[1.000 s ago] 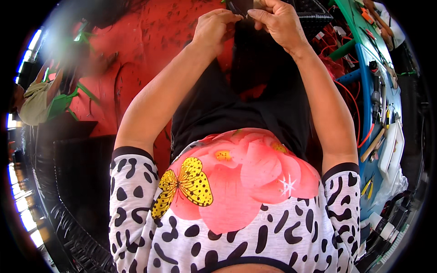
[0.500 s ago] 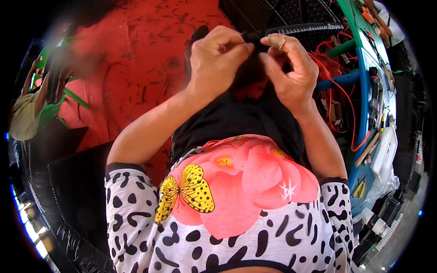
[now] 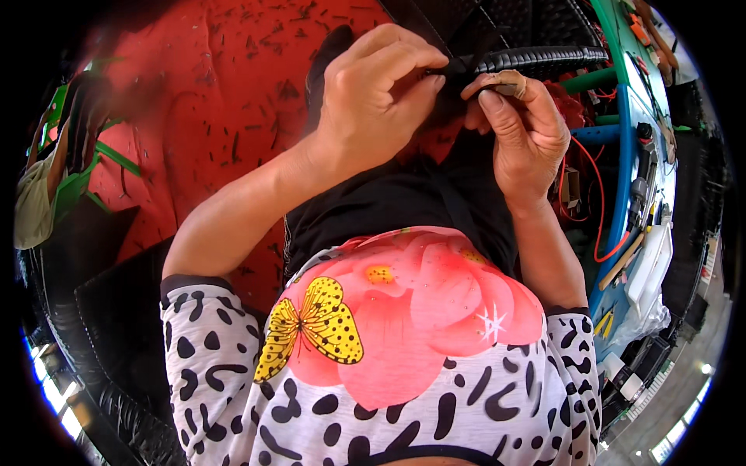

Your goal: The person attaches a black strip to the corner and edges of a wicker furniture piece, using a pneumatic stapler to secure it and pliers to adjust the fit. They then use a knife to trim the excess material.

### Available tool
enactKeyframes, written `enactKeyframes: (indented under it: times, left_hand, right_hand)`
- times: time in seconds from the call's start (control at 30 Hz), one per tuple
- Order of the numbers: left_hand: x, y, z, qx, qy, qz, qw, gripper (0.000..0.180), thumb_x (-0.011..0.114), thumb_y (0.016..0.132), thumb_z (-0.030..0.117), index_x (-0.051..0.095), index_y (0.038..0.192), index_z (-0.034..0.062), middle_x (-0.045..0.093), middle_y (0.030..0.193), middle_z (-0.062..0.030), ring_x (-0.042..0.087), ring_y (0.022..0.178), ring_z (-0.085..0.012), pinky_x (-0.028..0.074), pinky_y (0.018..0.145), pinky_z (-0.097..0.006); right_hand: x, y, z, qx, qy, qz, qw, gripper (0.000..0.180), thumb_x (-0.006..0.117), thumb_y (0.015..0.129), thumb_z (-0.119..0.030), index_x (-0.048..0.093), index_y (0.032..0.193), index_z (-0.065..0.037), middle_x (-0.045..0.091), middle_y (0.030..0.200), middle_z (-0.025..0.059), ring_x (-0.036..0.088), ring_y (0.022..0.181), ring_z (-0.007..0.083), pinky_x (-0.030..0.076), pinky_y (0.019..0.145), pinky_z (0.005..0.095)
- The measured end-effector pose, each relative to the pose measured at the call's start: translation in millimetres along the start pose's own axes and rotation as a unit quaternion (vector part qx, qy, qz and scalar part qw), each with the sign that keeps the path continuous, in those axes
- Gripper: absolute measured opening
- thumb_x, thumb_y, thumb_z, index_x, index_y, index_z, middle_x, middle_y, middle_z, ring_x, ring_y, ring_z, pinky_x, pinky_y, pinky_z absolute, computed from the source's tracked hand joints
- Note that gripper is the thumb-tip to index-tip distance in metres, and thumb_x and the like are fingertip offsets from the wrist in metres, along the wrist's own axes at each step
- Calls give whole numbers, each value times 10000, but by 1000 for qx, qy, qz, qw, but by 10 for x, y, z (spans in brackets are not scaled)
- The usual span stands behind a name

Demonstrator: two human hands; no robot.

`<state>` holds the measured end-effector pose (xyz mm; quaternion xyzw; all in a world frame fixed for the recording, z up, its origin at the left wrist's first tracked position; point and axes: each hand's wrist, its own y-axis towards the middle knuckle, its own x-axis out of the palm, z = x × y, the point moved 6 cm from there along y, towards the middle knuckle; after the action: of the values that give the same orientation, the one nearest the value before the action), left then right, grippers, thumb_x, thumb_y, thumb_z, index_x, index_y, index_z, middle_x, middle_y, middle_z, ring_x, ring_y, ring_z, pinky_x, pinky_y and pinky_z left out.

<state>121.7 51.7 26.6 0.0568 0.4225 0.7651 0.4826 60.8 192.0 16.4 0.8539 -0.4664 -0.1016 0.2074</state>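
Note:
My left hand (image 3: 381, 101) is closed, thumb against the fingers, at the dark material in front of my lap. What sits in its pinch is black and too small to make out. To its right, my right hand (image 3: 528, 132) is closed too, its thumb pressed near a thin dark piece along the index finger. That piece's kind cannot be told. A tan wrap (image 3: 510, 78) goes round the right index finger. Just beyond both hands lies a long black ribbed edge (image 3: 536, 59) of dark stitched material (image 3: 528, 23).
Red floor sheeting (image 3: 217, 93) strewn with dark scraps spreads to the left. On the right stands a blue-edged bench (image 3: 624, 179) with tools and a white tray (image 3: 651, 268). An orange-red cord (image 3: 600, 206) loops beside it. Another person's arm (image 3: 58, 167) shows at far left.
My hands have moved apart: the right went rightward and a little nearer, the left slightly up and away. The right thumb has come closer to the index finger.

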Motion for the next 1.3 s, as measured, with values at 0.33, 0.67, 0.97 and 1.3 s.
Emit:
enactKeyframes:
  times: [0.33,0.67,0.97,1.3]
  left_hand:
    - [-12,290,309,97,87,-118,984,121,588,675,-18,585,796,-4,531,666,-147,546,625,-312,450,546,-364]
    - [103,275,435,151,174,-124,965,200,569,647,-43,511,836,-16,515,687,-143,536,620,-322,446,536,-371]
    - [137,338,350,-44,165,-147,974,318,552,624,-58,492,935,-31,549,713,-156,577,605,-312,476,529,-360]
    - [92,200,119,73,137,-110,982,115,607,687,17,602,802,14,553,715,-84,575,615,-225,471,547,-298]
  right_hand:
    - [-69,11,109,19,77,13,997,80,588,829,-31,581,907,-14,638,820,58,557,615,56,409,521,162]
    - [-16,-159,158,23,138,8,990,97,584,826,-17,582,923,-14,635,808,48,571,648,56,409,533,162]
    - [-25,-147,199,69,110,-2,991,140,583,805,15,589,943,-5,595,751,6,516,642,34,420,568,164]
    - [19,-207,107,-10,-15,-55,998,124,636,758,28,578,865,6,537,710,-3,454,597,14,372,513,171]
